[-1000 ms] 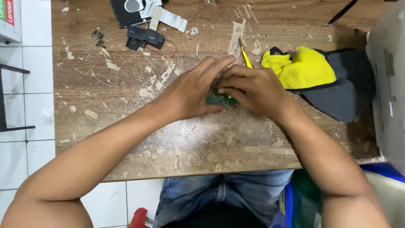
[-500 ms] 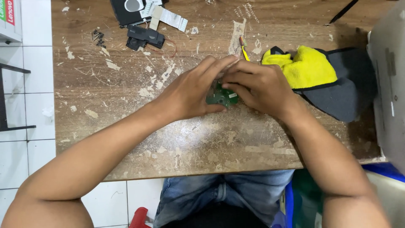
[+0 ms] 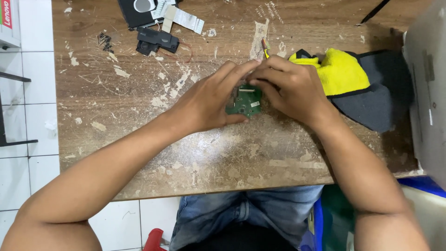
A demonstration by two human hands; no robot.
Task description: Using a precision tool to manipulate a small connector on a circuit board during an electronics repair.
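Observation:
A small green circuit board [image 3: 245, 101] is held between both my hands over the worn wooden table [image 3: 139, 121]. My left hand [image 3: 209, 100] grips its left side, thumb under the lower edge and fingers reaching over the top. My right hand [image 3: 288, 90] closes on the board's upper right edge, and its fingertips meet those of the left hand. A yellow-handled tool [image 3: 265, 46] pokes out just beyond my right hand; how it is held is hidden.
A yellow and dark grey cloth [image 3: 353, 83] lies to the right. Black plastic parts [image 3: 158, 39], small screws [image 3: 105, 41] and a white ribbon cable [image 3: 186, 18] sit at the back left. A grey device casing [image 3: 427, 93] stands at the right edge.
My hands have parted a little, so more of the green board shows between them. The board has tilted up towards the camera.

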